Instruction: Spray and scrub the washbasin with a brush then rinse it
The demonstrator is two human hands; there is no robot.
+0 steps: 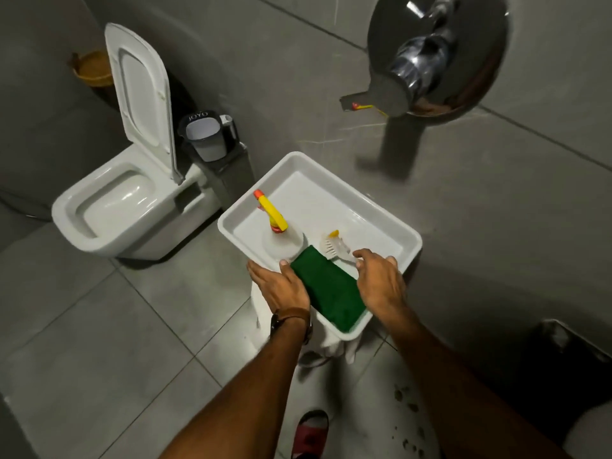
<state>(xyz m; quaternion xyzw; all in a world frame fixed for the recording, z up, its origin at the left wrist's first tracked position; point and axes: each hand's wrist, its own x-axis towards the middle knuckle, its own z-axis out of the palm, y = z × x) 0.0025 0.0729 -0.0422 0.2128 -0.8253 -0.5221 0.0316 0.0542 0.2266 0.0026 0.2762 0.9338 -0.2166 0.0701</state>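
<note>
Reaching into the tray for the brush

Brush [335, 248] lies in white tray [390, 233] beside green cloth [326, 293] & spray bottle [281, 238]; prob. light, stiff plastic, best taken by the handle. Right hand [381, 279] arched over handle, fingers loose, not closed yet. Left hand [281, 286] flat on tray rim, gripping nothing.

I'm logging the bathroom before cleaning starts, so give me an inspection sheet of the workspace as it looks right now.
Surface: white tray on a white stand, grey tiled floor.
Job's things: spray bottle, brush and green cloth in the tray; no washbasin seen.
Clutter: black jug beside the toilet.
Hands: left hand on the tray's near rim; right hand, fingers at the brush handle.
Cables: nothing seen.
Surroundings: toilet, lid up; chrome wall tap.
</note>
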